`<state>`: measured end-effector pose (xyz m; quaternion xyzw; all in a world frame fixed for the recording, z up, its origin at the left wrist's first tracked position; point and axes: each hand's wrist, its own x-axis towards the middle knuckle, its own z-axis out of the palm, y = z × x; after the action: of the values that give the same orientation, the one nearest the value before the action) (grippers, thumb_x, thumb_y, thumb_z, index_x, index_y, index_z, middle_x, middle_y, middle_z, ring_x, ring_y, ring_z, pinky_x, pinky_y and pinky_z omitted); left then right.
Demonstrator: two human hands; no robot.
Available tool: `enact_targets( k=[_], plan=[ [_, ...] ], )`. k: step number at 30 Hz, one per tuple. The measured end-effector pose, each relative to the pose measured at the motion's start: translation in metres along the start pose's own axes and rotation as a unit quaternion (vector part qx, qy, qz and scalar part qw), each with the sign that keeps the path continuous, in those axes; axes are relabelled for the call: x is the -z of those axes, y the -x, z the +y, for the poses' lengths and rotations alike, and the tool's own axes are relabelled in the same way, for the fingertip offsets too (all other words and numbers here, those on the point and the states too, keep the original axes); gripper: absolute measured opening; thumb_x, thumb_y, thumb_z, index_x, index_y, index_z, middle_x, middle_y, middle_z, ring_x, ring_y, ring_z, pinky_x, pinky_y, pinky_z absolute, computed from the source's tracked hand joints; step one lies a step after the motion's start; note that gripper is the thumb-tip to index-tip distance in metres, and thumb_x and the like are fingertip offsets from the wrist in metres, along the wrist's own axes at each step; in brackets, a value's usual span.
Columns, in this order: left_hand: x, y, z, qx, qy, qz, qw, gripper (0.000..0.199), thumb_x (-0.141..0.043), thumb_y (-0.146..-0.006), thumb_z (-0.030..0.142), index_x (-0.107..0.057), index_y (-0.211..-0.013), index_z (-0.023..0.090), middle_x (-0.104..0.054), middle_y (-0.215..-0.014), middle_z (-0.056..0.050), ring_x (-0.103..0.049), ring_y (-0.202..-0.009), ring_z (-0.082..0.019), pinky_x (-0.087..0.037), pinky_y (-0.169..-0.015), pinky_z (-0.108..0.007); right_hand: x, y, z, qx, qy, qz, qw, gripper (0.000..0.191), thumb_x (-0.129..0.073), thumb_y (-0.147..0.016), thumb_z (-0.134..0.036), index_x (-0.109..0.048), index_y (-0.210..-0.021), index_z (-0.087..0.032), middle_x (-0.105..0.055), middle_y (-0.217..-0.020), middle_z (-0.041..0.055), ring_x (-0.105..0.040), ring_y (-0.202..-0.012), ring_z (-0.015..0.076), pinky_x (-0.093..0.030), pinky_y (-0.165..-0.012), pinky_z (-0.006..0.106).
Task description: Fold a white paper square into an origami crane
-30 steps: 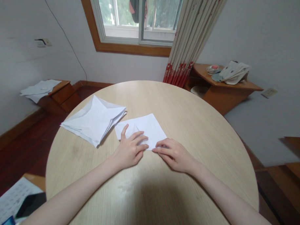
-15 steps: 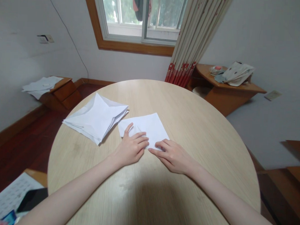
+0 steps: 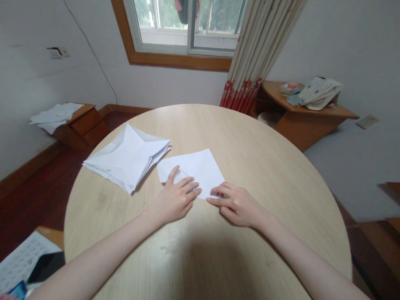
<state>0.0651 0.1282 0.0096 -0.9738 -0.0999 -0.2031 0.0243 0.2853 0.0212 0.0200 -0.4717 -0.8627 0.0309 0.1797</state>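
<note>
my paper (image 3: 207,167) is on the table (image 3: 259,152) in front of me, just to the right of a pile (image 3: 127,152) of white sheets. i can't tell if the paper and the pile touch. i'd say the paper is part way done: a small bit seems to stand up by the far finger of my left grip (image 3: 177,199), but most of what shows lies flat. the near edge looks like the part being worked on now. how many folds are left, i can't tell, since my fingers hide some of it. the sheets in the pile have creases too, so i guess they've been folded a bit.

one corner of my paper points away from me and a little to the right. the long way seems to go from side to side, left to right.

my left grip is spread out, palm down, on the paper. my right grip (image 3: 239,206) has bent fingers at the near right edge. i can't tell if it is pinching.
</note>
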Motion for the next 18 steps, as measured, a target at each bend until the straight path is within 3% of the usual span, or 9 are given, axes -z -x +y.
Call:
enact_targets(
  k=[5, 9, 12, 18],
  plan=[
    [0.000, 0.001, 0.003, -0.052, -0.026, 0.016, 0.998, 0.025, -0.045, -0.094, 0.018, -0.062, -0.113, 0.016, -0.068, -0.117, -0.007, -0.056, -0.115, -0.021, 0.001, -0.117, -0.051, 0.002, 0.005, 0.004, 0.009, -0.019, 0.022, 1.000, 0.036, -0.041, -0.083, -0.009, -0.071, -0.101, -0.015, -0.067, -0.099, 0.0111, -0.057, -0.089, 0.0218, -0.050, -0.074, 0.035],
    [-0.001, 0.000, 0.006, -0.097, -0.032, 0.031, 0.994, 0.025, -0.042, -0.096, 0.015, -0.063, -0.109, 0.015, -0.071, -0.105, -0.004, -0.061, -0.103, -0.017, -0.002, -0.118, -0.046, 0.003, 0.006, 0.003, 0.014, -0.021, 0.026, 0.999, 0.035, -0.040, -0.084, -0.009, -0.071, -0.100, -0.013, -0.067, -0.099, 0.0118, -0.058, -0.090, 0.0218, -0.052, -0.075, 0.036],
    [0.000, -0.001, 0.009, -0.092, -0.044, 0.026, 0.994, 0.024, -0.044, -0.094, 0.014, -0.064, -0.107, 0.015, -0.071, -0.104, -0.004, -0.062, -0.102, -0.018, -0.002, -0.118, -0.048, 0.003, 0.006, 0.004, 0.016, -0.028, 0.030, 0.999, 0.035, -0.039, -0.084, -0.009, -0.071, -0.098, -0.014, -0.067, -0.100, 0.0119, -0.059, -0.091, 0.0212, -0.053, -0.076, 0.036],
    [0.004, -0.004, 0.014, -0.045, -0.102, 0.035, 0.993, 0.024, -0.048, -0.091, 0.017, -0.067, -0.106, 0.020, -0.062, -0.127, -0.006, -0.051, -0.124, -0.024, 0.004, -0.116, -0.052, 0.003, 0.009, 0.007, 0.011, -0.029, 0.027, 0.999, 0.035, -0.040, -0.084, -0.009, -0.072, -0.097, -0.014, -0.068, -0.105, 0.0127, -0.061, -0.097, 0.0217, -0.054, -0.080, 0.037]
  ],
)
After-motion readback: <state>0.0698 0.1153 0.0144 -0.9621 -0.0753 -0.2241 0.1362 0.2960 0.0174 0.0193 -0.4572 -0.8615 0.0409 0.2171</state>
